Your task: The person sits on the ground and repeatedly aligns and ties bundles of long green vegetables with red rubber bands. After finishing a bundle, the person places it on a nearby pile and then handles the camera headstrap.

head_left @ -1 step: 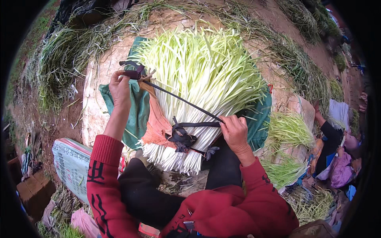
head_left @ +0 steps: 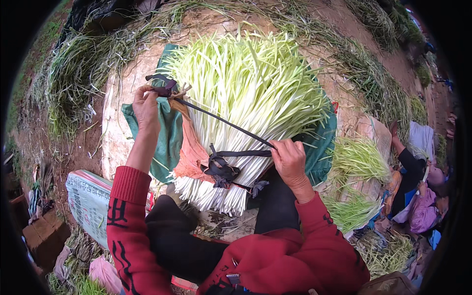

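Note:
A large bundle of long leafy stalks (head_left: 246,93), white at the base and pale yellow-green at the tips, lies before me on a green sheet (head_left: 164,140). Across it, a thin dark strap (head_left: 223,122) is stretched taut between my hands. My left hand (head_left: 146,110) is closed on the strap's knotted end, at the bundle's left side. On the right, my right hand (head_left: 291,161) pinches the strap's other stretch above the stalks. An orange cloth (head_left: 189,155) and a knotted black cloth strip (head_left: 220,169) lie against the lower stalks.
Loose greens (head_left: 73,83) are heaped around the pale ground sheet. A printed sack (head_left: 88,204) stands by my left arm. Smaller bundles of greens (head_left: 361,160) lie to the right, with another person's dark sleeve (head_left: 405,167) beyond. My knees flank the stalk ends.
Both hands and the strap have shifted very slightly to the left, along with the bundle. The grips look the same.

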`<state>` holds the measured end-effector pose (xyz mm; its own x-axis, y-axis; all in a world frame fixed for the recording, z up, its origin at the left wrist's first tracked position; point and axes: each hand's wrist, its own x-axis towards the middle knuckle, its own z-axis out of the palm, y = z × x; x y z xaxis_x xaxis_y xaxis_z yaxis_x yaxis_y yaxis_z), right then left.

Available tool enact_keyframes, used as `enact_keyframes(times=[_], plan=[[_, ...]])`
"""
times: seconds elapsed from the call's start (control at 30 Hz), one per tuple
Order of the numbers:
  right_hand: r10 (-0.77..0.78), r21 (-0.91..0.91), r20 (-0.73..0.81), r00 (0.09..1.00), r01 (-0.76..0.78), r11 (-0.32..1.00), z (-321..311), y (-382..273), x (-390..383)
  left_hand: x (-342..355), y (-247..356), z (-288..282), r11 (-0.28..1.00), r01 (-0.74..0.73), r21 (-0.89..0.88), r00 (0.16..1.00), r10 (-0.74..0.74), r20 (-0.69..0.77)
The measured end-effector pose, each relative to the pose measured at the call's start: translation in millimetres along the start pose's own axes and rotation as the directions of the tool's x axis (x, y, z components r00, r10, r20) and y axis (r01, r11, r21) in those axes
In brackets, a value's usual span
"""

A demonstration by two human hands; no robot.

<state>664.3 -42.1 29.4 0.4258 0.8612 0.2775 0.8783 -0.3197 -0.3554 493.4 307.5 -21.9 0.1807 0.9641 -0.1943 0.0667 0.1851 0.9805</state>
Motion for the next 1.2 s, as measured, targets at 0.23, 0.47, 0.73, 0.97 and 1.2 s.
enact_keyframes(times=[0.23, 0.47, 0.73, 0.97, 1.2], plan=[[-0.164, 0.078, -0.088, 0.982, 0.171, 0.982, 68, 24, 109, -64, 160, 38, 0.944, 0.001, -0.33, 1.0, -0.002, -0.004], [-0.105, 0.525, -0.183, 0.978, 0.187, 0.83, 33, -7, 110, -146, 238, 87, 0.952, -0.109, -0.286, 0.963, 0.172, 0.206], [0.066, 0.822, -0.303, 0.951, 0.226, 0.523, 75, -58, 163, -128, 257, 114, 0.852, -0.49, -0.185, 0.856, 0.51, 0.079], [0.065, 0.979, 0.202, 0.977, -0.202, -0.005, 122, -73, 198, -112, 211, 124, 0.881, -0.445, 0.162, 0.895, 0.44, 0.067], [-0.012, 0.868, 0.495, 0.869, -0.495, -0.031, 63, -37, 204, -216, -38, 159, 0.791, -0.206, 0.576, 0.944, 0.315, -0.095]])
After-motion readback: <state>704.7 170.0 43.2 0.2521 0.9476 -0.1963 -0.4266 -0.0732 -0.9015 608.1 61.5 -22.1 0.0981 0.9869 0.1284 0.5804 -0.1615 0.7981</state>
